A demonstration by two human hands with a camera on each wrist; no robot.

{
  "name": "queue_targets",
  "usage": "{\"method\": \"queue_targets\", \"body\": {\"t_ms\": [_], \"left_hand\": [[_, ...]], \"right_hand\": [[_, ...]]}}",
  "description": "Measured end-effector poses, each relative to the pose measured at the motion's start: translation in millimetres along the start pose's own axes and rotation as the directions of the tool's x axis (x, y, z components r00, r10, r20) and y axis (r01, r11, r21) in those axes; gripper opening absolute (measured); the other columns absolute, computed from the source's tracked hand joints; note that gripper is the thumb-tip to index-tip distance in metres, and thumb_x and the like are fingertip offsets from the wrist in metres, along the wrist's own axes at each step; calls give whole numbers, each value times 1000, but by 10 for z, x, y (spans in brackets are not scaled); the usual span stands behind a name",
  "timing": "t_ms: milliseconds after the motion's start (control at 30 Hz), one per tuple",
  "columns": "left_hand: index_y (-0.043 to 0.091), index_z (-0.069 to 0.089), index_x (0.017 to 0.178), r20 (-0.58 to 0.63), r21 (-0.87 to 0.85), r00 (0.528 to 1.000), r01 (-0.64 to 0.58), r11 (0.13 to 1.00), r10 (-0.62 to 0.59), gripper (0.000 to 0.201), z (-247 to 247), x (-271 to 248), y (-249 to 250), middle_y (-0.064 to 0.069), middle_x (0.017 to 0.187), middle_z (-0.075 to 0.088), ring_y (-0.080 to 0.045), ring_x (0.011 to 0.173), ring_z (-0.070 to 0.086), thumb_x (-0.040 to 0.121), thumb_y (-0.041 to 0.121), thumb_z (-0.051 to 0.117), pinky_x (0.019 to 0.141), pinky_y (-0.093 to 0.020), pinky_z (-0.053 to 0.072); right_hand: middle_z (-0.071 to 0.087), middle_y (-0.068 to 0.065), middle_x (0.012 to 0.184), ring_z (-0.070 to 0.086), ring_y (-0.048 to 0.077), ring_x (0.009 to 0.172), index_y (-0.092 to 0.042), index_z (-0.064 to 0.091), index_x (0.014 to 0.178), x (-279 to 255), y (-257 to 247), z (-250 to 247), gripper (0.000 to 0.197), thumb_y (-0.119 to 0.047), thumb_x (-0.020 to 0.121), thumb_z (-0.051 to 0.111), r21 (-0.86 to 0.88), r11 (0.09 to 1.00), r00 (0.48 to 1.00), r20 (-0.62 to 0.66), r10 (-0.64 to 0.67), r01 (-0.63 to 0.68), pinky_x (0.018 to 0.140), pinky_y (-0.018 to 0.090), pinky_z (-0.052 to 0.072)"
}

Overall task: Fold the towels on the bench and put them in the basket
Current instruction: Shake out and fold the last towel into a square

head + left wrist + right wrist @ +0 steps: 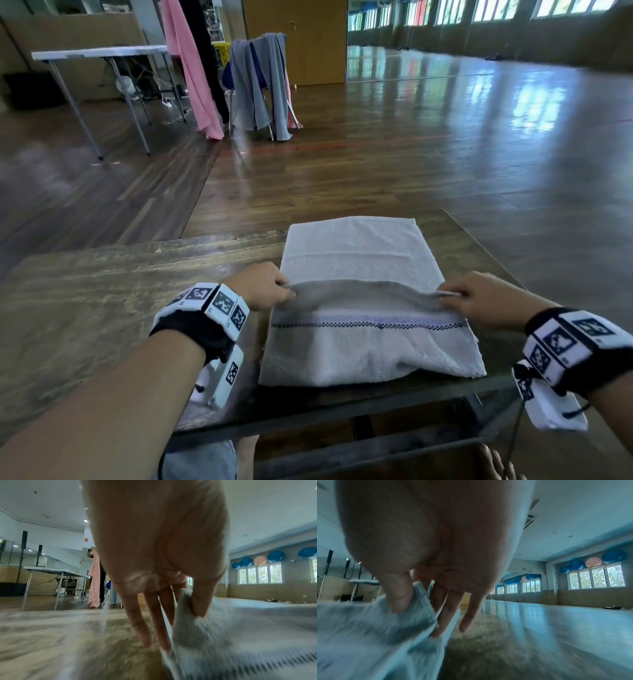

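Observation:
A pale grey towel (359, 253) with a dark checked stripe lies on the wooden bench (120, 284), its near part lifted into a fold. My left hand (274, 289) pinches the raised edge at the towel's left corner, and in the left wrist view the thumb presses the towel (187, 632) against the fingers (154, 618). At the right corner my right hand (460, 296) pinches the same edge. The right wrist view shows the thumb clamped on the towel (419, 609). No basket shows near the bench.
Beyond the bench stretches a wooden floor (411, 137). A chair draped with grey towels (260, 82) stands at the back, a pink cloth (191, 68) hangs beside it, and a white folding table (99, 53) is at the far left. The bench's near edge (342, 407) is close to my knees.

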State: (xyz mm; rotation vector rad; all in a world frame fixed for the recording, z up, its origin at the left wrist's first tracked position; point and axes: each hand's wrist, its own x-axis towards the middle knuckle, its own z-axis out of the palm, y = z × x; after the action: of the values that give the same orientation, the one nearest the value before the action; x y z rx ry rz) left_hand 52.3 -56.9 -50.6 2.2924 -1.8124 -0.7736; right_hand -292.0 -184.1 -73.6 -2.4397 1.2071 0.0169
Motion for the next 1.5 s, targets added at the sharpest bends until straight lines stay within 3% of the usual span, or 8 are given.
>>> {"method": "queue_targets", "body": {"t_ms": [167,367,533,767,967,1167,1333,1500], "left_hand": [[16,64,68,160,-29,987,32,999,-27,19,-89,-11,16,-7,71,56,-19,66,56,86,22,62,61,-30,53],[14,35,53,-302,-114,952,-83,990,45,44,-101,92,-6,-2,51,34,-17,48,32,91,16,59,50,-27,27],[1,65,76,-186,-15,981,-67,998,63,32,48,139,-37,-5,62,49,-15,54,40,98,22,56,52,-25,29],[12,45,56,22,4,998,60,998,-60,33,-117,196,94,-10,61,42,-23,59,45,85,15,58,57,-31,38],[10,50,57,-156,-129,985,56,990,-76,30,-201,256,5,-12,59,47,-24,53,51,86,13,57,55,-30,44],[5,68,86,-493,-158,869,-44,986,-40,21,-130,414,3,-14,71,69,-33,68,68,96,19,56,67,-40,54],[20,60,119,-498,-191,861,9,981,-105,26,-85,513,50,-1,81,66,-23,70,64,95,29,57,70,-36,52],[18,64,109,-442,-121,896,-107,987,42,19,-48,491,218,-7,110,66,-26,90,65,91,24,59,81,-38,54]], "right_hand": [[36,-9,49,33,9,48,-16,38,57,52,26,-112,42,-32,90,57,21,1000,1000,-8,15,-15,55,32,30],[51,-5,51,49,16,56,-11,54,64,247,-1,-28,38,-33,96,56,121,992,894,-448,32,25,56,30,40],[71,2,75,65,24,76,-19,72,83,329,-4,114,21,-24,97,56,36,999,962,-274,-17,28,72,38,51],[45,-6,54,42,14,54,-9,49,64,394,69,-80,32,-26,89,59,-8,1000,1000,-22,18,-18,59,34,37],[53,5,56,49,20,57,-3,58,66,472,67,-178,34,-27,90,62,81,995,960,-270,69,-49,57,34,37],[73,9,86,62,27,85,-15,76,90,772,-31,-86,15,-15,90,61,175,983,823,-548,149,-62,72,28,46],[40,12,155,42,32,138,-20,33,155,983,-26,72,65,-19,96,61,88,970,953,-181,241,-229,104,39,44],[48,12,144,43,33,132,-13,42,145,1017,-137,107,54,-19,94,59,41,966,957,-129,258,-255,105,41,38]]}}
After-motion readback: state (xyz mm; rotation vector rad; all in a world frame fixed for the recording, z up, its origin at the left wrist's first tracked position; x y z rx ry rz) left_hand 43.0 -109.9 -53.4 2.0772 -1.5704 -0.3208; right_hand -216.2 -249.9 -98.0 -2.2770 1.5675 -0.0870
